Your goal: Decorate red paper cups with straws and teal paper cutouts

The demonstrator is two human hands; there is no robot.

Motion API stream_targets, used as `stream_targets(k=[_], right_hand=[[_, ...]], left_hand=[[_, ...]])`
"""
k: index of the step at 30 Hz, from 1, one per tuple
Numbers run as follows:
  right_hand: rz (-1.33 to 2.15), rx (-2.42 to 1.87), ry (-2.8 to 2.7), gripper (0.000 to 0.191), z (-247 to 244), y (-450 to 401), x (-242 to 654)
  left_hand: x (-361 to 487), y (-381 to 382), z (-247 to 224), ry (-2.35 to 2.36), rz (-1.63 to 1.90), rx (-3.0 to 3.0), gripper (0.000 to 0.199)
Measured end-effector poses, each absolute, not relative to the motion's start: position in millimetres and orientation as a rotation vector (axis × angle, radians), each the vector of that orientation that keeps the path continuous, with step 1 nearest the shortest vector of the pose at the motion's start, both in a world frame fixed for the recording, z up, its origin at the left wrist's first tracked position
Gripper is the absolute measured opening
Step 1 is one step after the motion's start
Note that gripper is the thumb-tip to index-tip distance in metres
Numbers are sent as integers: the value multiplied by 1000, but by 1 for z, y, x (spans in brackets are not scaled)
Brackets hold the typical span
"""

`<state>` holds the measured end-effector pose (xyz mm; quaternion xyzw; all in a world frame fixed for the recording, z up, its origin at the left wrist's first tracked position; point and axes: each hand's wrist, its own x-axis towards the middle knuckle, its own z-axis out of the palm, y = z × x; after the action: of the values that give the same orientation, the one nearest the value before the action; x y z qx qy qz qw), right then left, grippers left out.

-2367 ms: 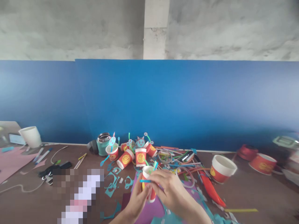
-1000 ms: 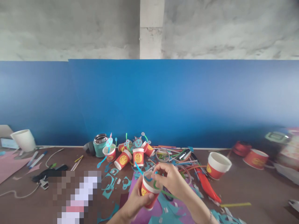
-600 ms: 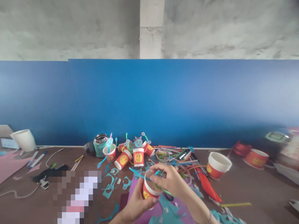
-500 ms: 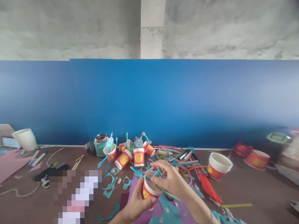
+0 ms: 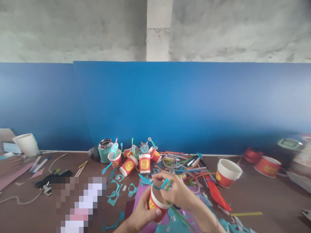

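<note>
My left hand [image 5: 143, 210] is closed around a red paper cup [image 5: 159, 205] with a white rim and a yellow emblem, its mouth tipped toward me. Over that mouth my right hand [image 5: 172, 191] has its fingers pinched on a green straw [image 5: 168, 184], which seems to run on below the palm. A blue straw [image 5: 145, 179] crosses the cup's rim, and its other end shows beside the right fingers. How the two straws meet inside the cup is hidden by the right hand.
Several decorated cups [image 5: 144, 163] stand and lie behind my hands, beside a teal thermos [image 5: 105, 152]. Purple paper [image 5: 141, 191] and teal scraps lie beneath. A red pouch-like thing [image 5: 217, 194], a larger white-and-red cup [image 5: 227, 173] and a yellow strip [image 5: 246, 214] are at right.
My right hand has shifted slightly, its fingers now further over the cup's mouth. The green straw stands up between the fingers, and the cup has moved a little right.
</note>
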<state>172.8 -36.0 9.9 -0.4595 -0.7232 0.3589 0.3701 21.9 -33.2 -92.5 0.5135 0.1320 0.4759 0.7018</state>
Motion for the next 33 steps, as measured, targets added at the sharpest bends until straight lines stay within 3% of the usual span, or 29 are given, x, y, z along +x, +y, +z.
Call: stream_targets(k=[7,27,31,33], right_hand=[[531,-1258,-1862,12,-3,-32,169],[834,-1187,-1791,4,-2,-29,169],[934,-1213,-1558,42,6,-19,186],[875,-1264,-1463,51,6,-15,198]], left_hand=[[27,-36,-91,257,1107,1185,64],[29,-38,-85,309,1093,1190,70],[27,-34,-94,526,1233,1148,64],[26,-31,-99,640,1311,1091,63]])
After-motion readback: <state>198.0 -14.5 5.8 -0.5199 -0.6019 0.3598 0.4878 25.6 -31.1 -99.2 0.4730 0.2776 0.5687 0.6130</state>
